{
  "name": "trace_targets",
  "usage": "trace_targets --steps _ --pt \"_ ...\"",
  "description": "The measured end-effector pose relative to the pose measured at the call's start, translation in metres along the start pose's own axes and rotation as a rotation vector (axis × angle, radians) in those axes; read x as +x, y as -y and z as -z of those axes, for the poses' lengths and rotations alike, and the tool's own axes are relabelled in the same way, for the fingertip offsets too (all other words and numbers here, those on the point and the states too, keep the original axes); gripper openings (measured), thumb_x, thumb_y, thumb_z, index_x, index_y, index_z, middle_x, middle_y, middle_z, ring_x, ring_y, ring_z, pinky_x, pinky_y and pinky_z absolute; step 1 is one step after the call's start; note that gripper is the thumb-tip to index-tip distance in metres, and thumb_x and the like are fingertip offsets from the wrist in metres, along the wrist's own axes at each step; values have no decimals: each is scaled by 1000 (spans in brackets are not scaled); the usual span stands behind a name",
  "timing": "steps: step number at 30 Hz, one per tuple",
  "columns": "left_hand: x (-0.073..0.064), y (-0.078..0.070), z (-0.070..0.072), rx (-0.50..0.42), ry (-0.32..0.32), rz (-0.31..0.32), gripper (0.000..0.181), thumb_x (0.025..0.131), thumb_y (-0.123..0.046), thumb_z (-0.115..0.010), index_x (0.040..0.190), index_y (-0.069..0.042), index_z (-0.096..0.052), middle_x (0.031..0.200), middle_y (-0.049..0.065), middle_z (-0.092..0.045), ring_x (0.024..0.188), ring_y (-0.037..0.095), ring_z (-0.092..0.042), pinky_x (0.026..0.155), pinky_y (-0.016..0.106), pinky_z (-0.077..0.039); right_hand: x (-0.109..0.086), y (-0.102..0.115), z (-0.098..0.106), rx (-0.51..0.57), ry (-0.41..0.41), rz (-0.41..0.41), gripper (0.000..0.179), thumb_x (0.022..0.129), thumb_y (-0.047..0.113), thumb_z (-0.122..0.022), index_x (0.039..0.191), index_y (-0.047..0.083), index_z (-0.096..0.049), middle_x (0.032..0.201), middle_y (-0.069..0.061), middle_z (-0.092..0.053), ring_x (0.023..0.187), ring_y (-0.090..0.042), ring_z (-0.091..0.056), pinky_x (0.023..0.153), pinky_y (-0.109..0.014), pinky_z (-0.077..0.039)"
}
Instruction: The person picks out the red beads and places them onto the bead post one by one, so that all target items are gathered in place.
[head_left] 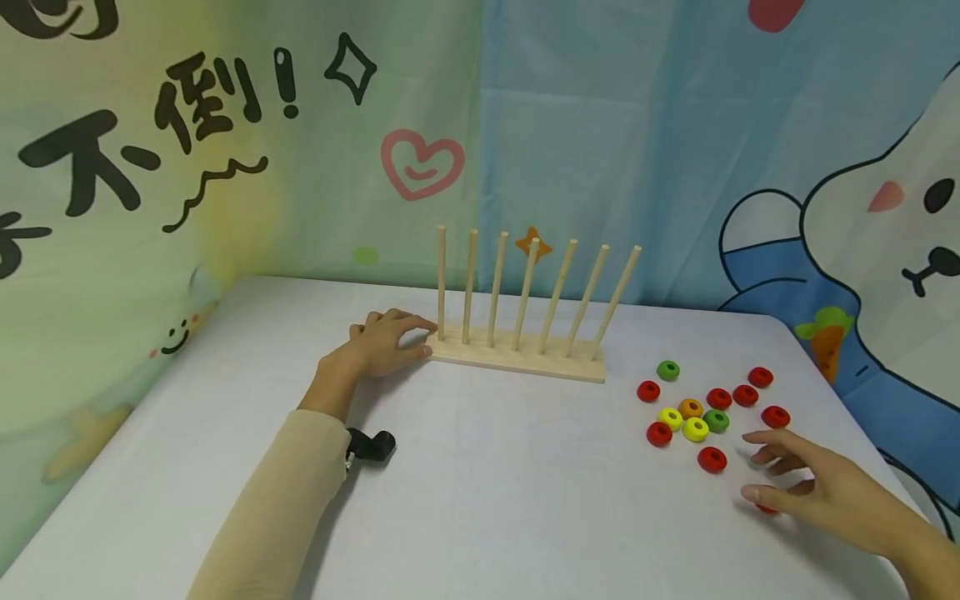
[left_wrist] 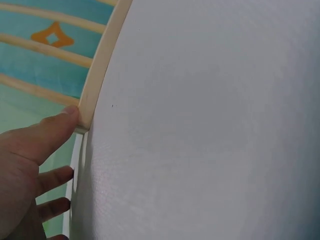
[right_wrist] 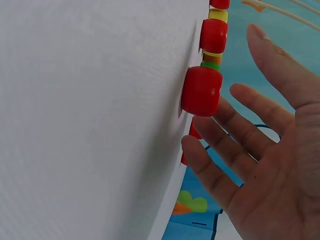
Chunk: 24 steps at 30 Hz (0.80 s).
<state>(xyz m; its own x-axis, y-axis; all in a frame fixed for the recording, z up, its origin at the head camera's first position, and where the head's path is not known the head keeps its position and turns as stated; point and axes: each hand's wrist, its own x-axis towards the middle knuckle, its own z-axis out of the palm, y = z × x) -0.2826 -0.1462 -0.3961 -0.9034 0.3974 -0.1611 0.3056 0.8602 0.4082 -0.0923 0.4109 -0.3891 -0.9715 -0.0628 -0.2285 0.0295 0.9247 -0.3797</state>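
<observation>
My left hand is at the left end of the wooden peg rack, its thumb and index finger at the corners of the base. In the left wrist view the thumb touches the end of the base, with the other fingers spread. Bare pegs stand upright along the rack. My right hand hovers at the right, fingers loosely curved and holding nothing. A red bead lies partly hidden below its thumb. In the right wrist view a red bead sits near the fingertips.
Several red beads, two yellow beads, two green beads and an orange bead lie loose on the white table, right of the rack. A printed curtain hangs behind the table.
</observation>
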Motion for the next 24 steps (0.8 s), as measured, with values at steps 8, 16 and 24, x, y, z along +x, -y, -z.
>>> trace_targets --steps 8,16,24 --pt "2 7 -4 -38 -21 -8 50 101 -54 -55 149 -41 -48 163 12 -30 141 45 -30 105 72 -23 0 -2 -6 8 57 -14 86 81 47 -85 140 -4 -50 114 -15 -67 96 -24 -62 79 -45 -59" --pt "5 10 -7 -62 -24 1 52 100 -57 -54 149 -43 -47 164 12 -28 141 47 -28 100 68 -28 -2 -4 -4 25 108 -12 81 81 45 -85 138 -4 -54 119 -21 -67 97 -23 -63 82 -47 -59" --pt "3 10 -8 -90 -16 13 52 100 -59 -54 150 -45 -46 165 11 -26 143 46 -26 102 67 -28 -2 -7 -4 26 135 1 58 81 27 -87 126 0 -63 116 -11 -68 101 -25 -63 84 -43 -59"
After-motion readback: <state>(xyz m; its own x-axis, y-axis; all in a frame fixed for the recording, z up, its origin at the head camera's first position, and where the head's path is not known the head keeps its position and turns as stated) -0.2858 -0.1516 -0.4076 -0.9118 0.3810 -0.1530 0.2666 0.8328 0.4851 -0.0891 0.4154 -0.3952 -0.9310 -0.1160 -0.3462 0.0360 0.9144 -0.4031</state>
